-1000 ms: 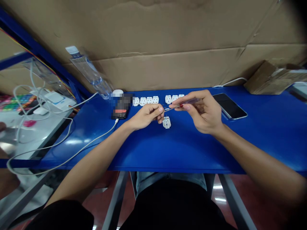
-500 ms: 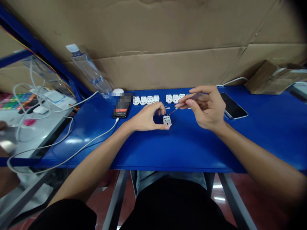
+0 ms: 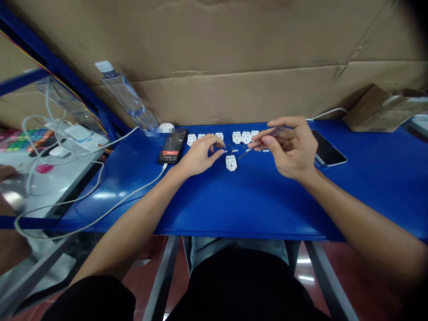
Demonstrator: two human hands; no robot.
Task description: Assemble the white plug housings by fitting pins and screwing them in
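Note:
A small white plug adapter part (image 3: 231, 163) with pins stands alone on the blue table, touched by neither hand. Just beyond and left of it is my left hand (image 3: 202, 155), thumb and index finger slightly apart over tiny loose pieces (image 3: 235, 150) on the tabletop; nothing shows between them. My right hand (image 3: 294, 149) grips a screwdriver (image 3: 256, 145) with a translucent handle, its thin shaft slanting down left. The tip hovers close to the right side of the white part. Behind the hands, similar white parts (image 3: 246, 137) stand in a row, some hidden by my left hand.
A phone (image 3: 172, 147) with a charging cable (image 3: 133, 194) lies on the left, near a leaning plastic bottle (image 3: 129, 100). Another phone (image 3: 327, 148) lies right of my right hand. A cardboard box (image 3: 374, 109) stands at the back right, against a cardboard wall (image 3: 234, 93).
My left hand has let go of the white plug adapter part and moved up and left to the small pieces. The screwdriver has drawn slightly right, away from the part.

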